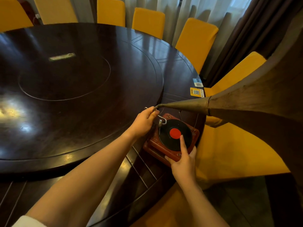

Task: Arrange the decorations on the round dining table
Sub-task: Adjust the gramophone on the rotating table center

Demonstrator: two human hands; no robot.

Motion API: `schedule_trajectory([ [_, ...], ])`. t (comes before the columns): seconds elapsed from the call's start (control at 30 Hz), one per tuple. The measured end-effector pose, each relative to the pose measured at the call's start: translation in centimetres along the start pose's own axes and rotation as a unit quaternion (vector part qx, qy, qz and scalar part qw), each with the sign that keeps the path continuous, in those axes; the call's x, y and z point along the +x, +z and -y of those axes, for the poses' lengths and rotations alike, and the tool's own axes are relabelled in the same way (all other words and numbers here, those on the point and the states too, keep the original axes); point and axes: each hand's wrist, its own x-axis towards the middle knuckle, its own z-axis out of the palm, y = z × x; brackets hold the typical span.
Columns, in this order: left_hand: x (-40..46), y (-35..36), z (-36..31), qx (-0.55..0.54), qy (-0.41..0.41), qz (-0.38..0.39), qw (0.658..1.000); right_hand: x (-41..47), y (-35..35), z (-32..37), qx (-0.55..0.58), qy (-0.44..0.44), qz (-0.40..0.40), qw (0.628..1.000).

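— Bare forearms reach in from the bottom edge. What has the left hand [144,122] got?

— It is curled closed around the narrow metal neck where the brass horn [246,102] meets the tonearm. The horn flares out to the right, over the yellow chairs [195,41], and its wide mouth runs out of view.

— And the right hand [184,158]?

— It grips the near corner of the red gramophone base [164,149], thumb underneath as far as I can tell, with the forefinger stretched flat across the black record [175,134] toward its red label.

— Where does the gramophone sit?

— At the very rim of the dark round worktop [172,59], on the outer ring, just beside the raised turntable [78,89] in the middle. Whether it rests fully on the wood or is partly lifted, I cannot tell. Two QR stickers [196,92] lie just beyond it.

— So which step is this?

— Placing this one decoration, I judge; nothing else stands on the worktop, so the arranging has barely begun.

— The next move?

— Probably carrying it inward onto the turntable. That calls for both hands moving together, since the long horn is top-heavy and could twist on its neck.
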Motion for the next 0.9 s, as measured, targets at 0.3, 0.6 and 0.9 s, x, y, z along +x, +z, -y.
schedule_trajectory([
  [0.3,-0.5,-3.9,-8.6,0.006,0.016,-0.085,0.996,2.6,-5.0,6.6,0.006,-0.093,-0.008,0.996],
  [0.6,0.2,-14.7,-11.7,0.034,0.026,-0.13,0.991,4.5,-1.7,16.8,0.07,-0.148,0.048,0.985],
  [0.9,6.4,-24.4,-4.7,0.023,0.02,-0.158,0.987,9.2,8.5,23.2,0.057,-0.126,0.072,0.988],
])
